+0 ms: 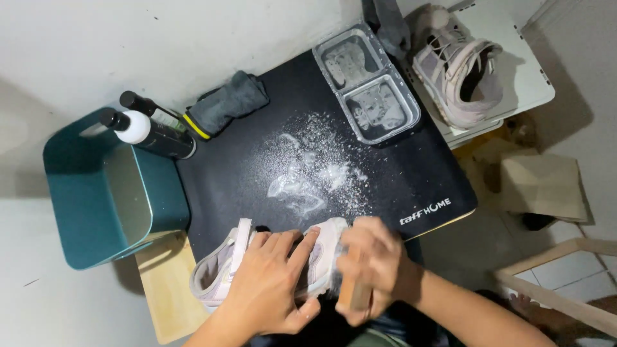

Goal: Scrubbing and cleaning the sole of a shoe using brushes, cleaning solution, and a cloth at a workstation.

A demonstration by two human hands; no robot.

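pink shoe [225,270] under left hand [270,289]; right hand [373,270] grips wooden brush [355,292].

Looking down on a black mat [257,173] covering a small wooden table [168,292], whose pale edge pokes out at the lower left. The floor [160,38] all around is plain, light and grey-white, evenly lit with soft shadows (no window in view). At the upper right stands a white stand [524,71], and beside it a flat piece of brown cardboard [546,183] lies on the floor. In the lower right corner runs a pale wooden frame [559,299], its piece of furniture unclear.
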